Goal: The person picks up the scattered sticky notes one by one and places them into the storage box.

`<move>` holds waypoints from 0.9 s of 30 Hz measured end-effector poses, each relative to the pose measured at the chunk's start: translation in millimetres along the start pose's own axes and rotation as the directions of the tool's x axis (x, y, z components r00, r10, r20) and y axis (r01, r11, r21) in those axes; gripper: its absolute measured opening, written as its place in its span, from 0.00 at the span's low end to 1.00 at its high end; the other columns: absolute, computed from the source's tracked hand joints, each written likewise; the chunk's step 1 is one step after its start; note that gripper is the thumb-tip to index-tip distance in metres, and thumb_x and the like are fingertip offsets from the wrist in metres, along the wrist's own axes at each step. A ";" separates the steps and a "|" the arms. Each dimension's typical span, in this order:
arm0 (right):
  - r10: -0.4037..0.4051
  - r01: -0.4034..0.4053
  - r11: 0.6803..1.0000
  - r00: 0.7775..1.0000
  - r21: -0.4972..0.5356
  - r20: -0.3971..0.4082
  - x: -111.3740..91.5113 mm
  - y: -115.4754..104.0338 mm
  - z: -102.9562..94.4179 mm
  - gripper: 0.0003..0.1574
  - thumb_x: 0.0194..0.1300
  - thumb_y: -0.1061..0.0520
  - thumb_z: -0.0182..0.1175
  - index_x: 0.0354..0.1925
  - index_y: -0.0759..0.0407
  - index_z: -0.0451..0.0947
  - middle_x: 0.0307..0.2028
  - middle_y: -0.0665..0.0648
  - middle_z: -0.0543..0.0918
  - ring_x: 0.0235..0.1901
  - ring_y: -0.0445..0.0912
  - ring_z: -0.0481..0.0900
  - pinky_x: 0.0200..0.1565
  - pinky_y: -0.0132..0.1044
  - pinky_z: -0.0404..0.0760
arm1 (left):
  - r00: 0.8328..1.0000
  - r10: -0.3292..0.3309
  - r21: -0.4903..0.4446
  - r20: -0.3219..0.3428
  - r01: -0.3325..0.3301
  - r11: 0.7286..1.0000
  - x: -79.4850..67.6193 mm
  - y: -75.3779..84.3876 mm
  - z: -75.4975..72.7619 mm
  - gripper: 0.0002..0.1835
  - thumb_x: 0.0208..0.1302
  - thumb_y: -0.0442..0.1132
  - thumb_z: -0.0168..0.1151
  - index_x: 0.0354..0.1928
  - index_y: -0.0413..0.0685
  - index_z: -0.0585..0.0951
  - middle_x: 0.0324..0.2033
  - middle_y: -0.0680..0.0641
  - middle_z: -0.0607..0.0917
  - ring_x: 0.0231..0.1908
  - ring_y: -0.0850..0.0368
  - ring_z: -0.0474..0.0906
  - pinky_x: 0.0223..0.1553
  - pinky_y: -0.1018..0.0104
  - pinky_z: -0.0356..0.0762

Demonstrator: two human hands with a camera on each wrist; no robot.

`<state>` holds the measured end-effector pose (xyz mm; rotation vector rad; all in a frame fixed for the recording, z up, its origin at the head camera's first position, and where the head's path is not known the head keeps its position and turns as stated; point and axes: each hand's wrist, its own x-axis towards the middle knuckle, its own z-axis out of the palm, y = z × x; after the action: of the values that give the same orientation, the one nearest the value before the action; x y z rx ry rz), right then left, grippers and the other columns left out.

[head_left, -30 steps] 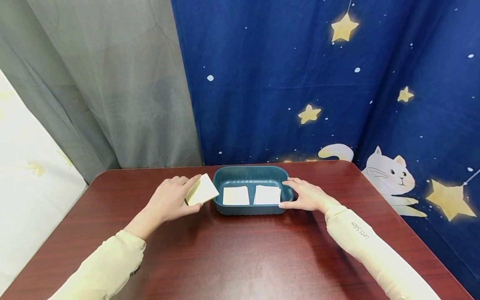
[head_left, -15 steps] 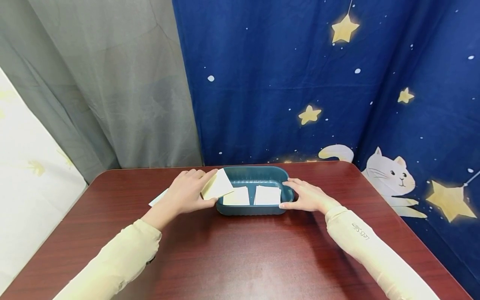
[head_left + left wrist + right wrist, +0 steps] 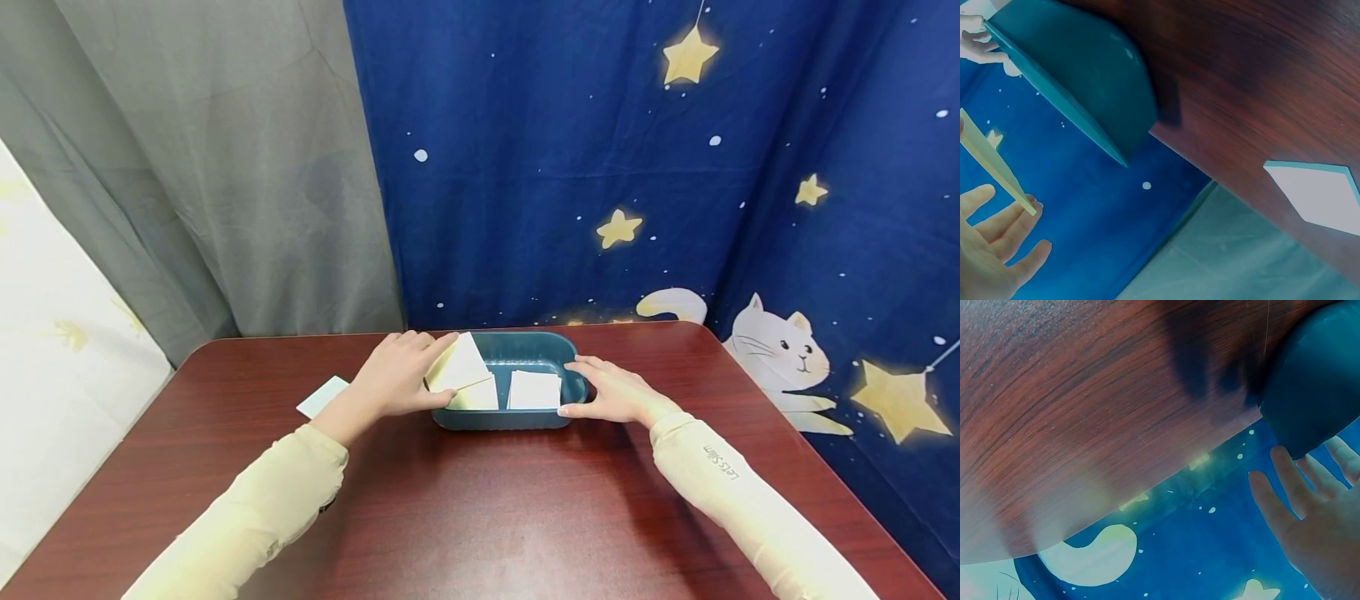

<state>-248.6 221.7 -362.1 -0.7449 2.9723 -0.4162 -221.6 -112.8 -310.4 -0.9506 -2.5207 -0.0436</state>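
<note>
My left hand [image 3: 401,375] pinches a square pad of pale yellow sticky notes [image 3: 459,362], tilted over the left end of a dark teal bin [image 3: 517,419]. Seen from the left wrist, the pad [image 3: 994,164] is nearly edge-on, with fingers spread below it. Inside the bin lie a pale yellow stack [image 3: 477,398], partly covered by the held pad, and a white stack [image 3: 535,390]. My right hand [image 3: 611,392] rests at the bin's right end, thumb by the front rim. In the right wrist view, its fingers [image 3: 1300,490] are extended, some tips at the bin's edge.
A light blue pad [image 3: 321,397] lies on the reddish-brown table [image 3: 480,508], left of the bin and beside my left wrist. Behind the table's back edge hang a grey curtain [image 3: 285,208] and a blue curtain [image 3: 540,167] with stars.
My left hand has carried the yellow pad rightward, from beside the bin to over its left end. The light blue pad has come into sight behind the wrist. My right hand stays put.
</note>
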 end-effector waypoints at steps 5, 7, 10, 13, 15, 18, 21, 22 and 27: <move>0.005 -0.005 1.000 1.000 0.000 0.001 -0.4 0.3 -0.2 0.55 0.42 0.24 0.54 0.61 0.53 0.63 0.61 0.59 0.60 0.58 0.55 0.59 0.49 0.59 0.60 | 1.000 0.023 0.011 -0.003 -0.023 1.000 4.4 1.2 4.8 0.38 0.44 0.62 0.56 0.56 0.46 0.71 0.32 0.47 0.77 0.33 0.50 0.72 0.34 0.57 0.67; 0.001 -0.001 1.000 1.000 0.000 0.002 -0.6 0.4 -0.1 0.55 0.43 0.24 0.54 0.61 0.54 0.63 0.61 0.59 0.60 0.58 0.56 0.59 0.49 0.59 0.60 | 1.000 0.029 0.012 0.003 -0.029 1.000 5.9 1.7 6.4 0.38 0.44 0.61 0.56 0.56 0.46 0.71 0.33 0.47 0.77 0.33 0.50 0.72 0.34 0.57 0.67; -0.001 0.001 1.000 1.000 -0.001 0.001 -0.6 0.2 0.2 0.55 0.43 0.24 0.54 0.61 0.54 0.63 0.61 0.59 0.60 0.58 0.55 0.59 0.49 0.59 0.61 | 0.999 0.030 0.010 0.015 -0.031 0.999 7.7 2.4 9.2 0.38 0.44 0.61 0.56 0.56 0.46 0.71 0.33 0.47 0.77 0.34 0.50 0.72 0.35 0.57 0.67; -0.008 0.008 1.000 1.000 -0.006 -0.006 0.0 0.1 1.0 0.55 0.43 0.24 0.54 0.61 0.55 0.63 0.61 0.59 0.61 0.58 0.55 0.59 0.48 0.59 0.61 | 0.999 0.027 0.013 0.032 -0.027 1.000 9.1 2.4 13.1 0.38 0.44 0.61 0.56 0.56 0.47 0.71 0.33 0.46 0.77 0.35 0.50 0.72 0.36 0.57 0.67; -0.009 0.009 1.000 1.000 -0.009 -0.012 0.3 0.3 1.4 0.55 0.43 0.24 0.54 0.61 0.55 0.63 0.61 0.59 0.61 0.58 0.55 0.60 0.48 0.59 0.62 | 0.999 0.022 0.016 0.047 -0.022 1.000 9.6 2.2 16.1 0.38 0.43 0.62 0.56 0.56 0.47 0.71 0.33 0.47 0.77 0.35 0.50 0.72 0.35 0.57 0.67; -0.009 0.008 1.000 1.000 -0.012 -0.023 0.7 0.6 1.8 0.55 0.42 0.24 0.55 0.60 0.55 0.64 0.61 0.59 0.61 0.58 0.55 0.60 0.47 0.59 0.62 | 0.997 0.013 0.018 0.075 -0.015 1.000 10.2 2.1 19.8 0.38 0.43 0.62 0.55 0.57 0.48 0.70 0.33 0.48 0.77 0.35 0.51 0.72 0.36 0.58 0.66; -0.006 0.006 1.000 1.000 -0.007 -0.030 0.8 1.2 2.2 0.54 0.42 0.24 0.55 0.60 0.55 0.64 0.61 0.58 0.61 0.58 0.55 0.60 0.47 0.59 0.62 | 0.994 0.010 0.016 0.104 -0.012 1.000 10.9 2.2 23.4 0.38 0.44 0.62 0.55 0.57 0.49 0.70 0.34 0.48 0.77 0.35 0.51 0.72 0.36 0.58 0.66; -0.003 0.003 1.000 1.000 -0.005 -0.030 0.8 1.3 2.2 0.54 0.42 0.24 0.55 0.60 0.55 0.64 0.61 0.58 0.61 0.58 0.55 0.60 0.47 0.59 0.62 | 0.994 0.010 0.014 0.113 -0.012 1.000 11.3 2.3 24.6 0.38 0.44 0.62 0.55 0.58 0.49 0.70 0.35 0.48 0.77 0.35 0.51 0.72 0.36 0.58 0.66; -0.004 0.004 1.000 1.000 -0.003 -0.023 0.4 0.8 1.7 0.55 0.42 0.23 0.54 0.61 0.54 0.64 0.61 0.58 0.61 0.58 0.55 0.60 0.48 0.59 0.62 | 0.988 0.009 0.006 0.151 -0.010 1.000 13.7 1.8 32.1 0.38 0.45 0.62 0.55 0.58 0.50 0.69 0.36 0.48 0.77 0.37 0.52 0.72 0.38 0.58 0.66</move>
<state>-249.2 221.8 -364.0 -0.7508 2.9938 -0.4240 -242.2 -97.1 -333.9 -0.9971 -2.6525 0.0412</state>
